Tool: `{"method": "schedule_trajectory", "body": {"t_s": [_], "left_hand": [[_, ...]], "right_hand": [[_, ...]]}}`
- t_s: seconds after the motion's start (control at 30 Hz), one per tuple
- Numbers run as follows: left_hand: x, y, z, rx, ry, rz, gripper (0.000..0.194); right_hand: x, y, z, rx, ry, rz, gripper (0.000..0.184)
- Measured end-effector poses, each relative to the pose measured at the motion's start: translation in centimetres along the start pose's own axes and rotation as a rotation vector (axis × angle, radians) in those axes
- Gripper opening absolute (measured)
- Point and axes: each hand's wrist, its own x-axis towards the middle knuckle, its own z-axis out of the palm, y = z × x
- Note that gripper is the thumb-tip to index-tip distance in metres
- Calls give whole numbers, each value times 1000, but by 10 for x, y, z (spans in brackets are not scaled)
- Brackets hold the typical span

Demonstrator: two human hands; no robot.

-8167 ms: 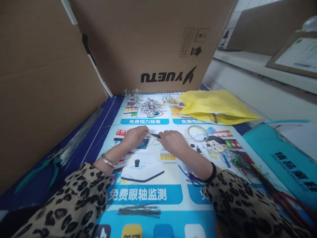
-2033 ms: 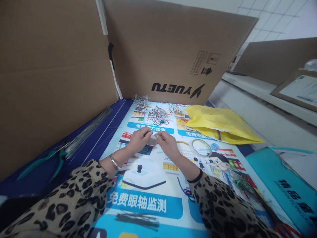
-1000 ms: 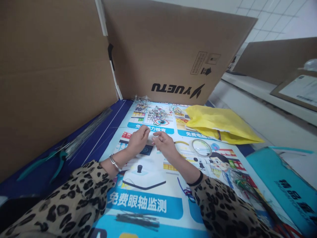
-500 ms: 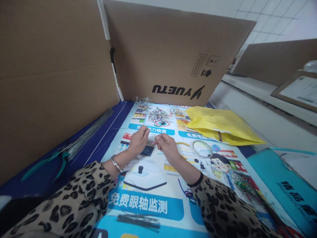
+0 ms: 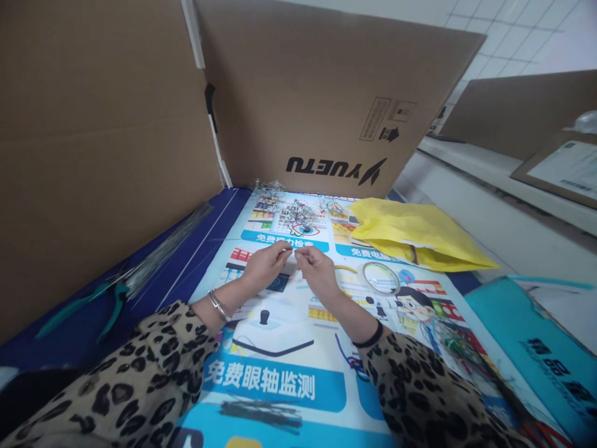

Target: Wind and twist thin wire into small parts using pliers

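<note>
My left hand (image 5: 267, 269) and my right hand (image 5: 318, 272) meet fingertip to fingertip over the printed sheet (image 5: 275, 305). Both are closed in a pinch. Whatever lies between the fingers is too small to make out; a faint thin pinkish strand shows just below them. Beyond the hands is a tangle of thin wire pieces (image 5: 301, 214). Close to my right forearm lie purple and red strands (image 5: 352, 361). A bundle of short dark wires (image 5: 261, 415) rests near the front of the sheet.
Cardboard panels (image 5: 326, 81) stand at the back and left. Teal-handled pliers (image 5: 114, 308) and long straight wires (image 5: 168, 249) lie at left. To the right are a tape roll (image 5: 381, 278), a yellow bag (image 5: 420, 233), a teal box (image 5: 527, 336) and mixed coloured strands (image 5: 466, 351).
My hands have come closer together, so the fingertips now nearly touch. The left hand moved right; the right fingers rose slightly. The small reddish piece at the right fingertips is less visible.
</note>
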Motion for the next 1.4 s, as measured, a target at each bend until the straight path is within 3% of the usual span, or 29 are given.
{"method": "schedule_trajectory", "body": {"t_s": [0.67, 0.77, 0.93, 1.03, 1.2, 1.4], "left_hand": [[-3, -2, 0, 88, 4, 24, 21], [-1, -3, 0, 40, 28, 6, 19], [5, -5, -6, -88, 244, -139, 19], [6, -3, -8, -171, 306, -199, 17], [4, -1, -1, -277, 251, -251, 15], [1, -3, 7, -460, 118, -273, 19]], "right_hand": [[0, 1, -3, -89, -87, -139, 19], [0, 1, -2, 3, -120, -67, 21], [-1, -3, 2, 251, -176, 145, 40], [-2, -8, 3, 264, -183, 188, 42], [-6, -12, 7, 142, -207, 130, 29], [-3, -6, 8, 211, -85, 166, 21]]}}
